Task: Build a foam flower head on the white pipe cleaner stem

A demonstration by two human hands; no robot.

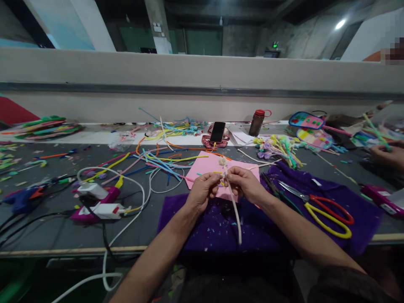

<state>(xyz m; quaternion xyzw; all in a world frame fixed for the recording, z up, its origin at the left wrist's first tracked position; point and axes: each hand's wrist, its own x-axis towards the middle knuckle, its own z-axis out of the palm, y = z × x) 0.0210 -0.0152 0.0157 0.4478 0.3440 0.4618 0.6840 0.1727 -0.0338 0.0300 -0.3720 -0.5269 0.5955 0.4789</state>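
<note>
Pinching a cream pipe cleaner (234,206) between them, the left hand (202,191) and the right hand (244,184) were raised a little above the worktop (63,229), over a purple cloth (217,227) and the near edge of a pink sheet (205,168). Each grip was narrow, thumb and fingertips closed on the stem just below a small fuzzy curl (222,160) at its top end, with the long tail hanging free toward the person's lap. Judging by its droop, the stem was very light, soft in its pile and bendable along its core, so it would kink wherever pressed hard; the better hold seemed close to the curl, where both hands were, with the tail left loose. Yellow and red scissors (322,212) lay on the cloth to the right, near but apart. Loose coloured stems (158,162) were scattered to the left, beyond them a phone (217,131) and a bottle (257,122). Another person's hand (386,155) rested at the far right.
</note>
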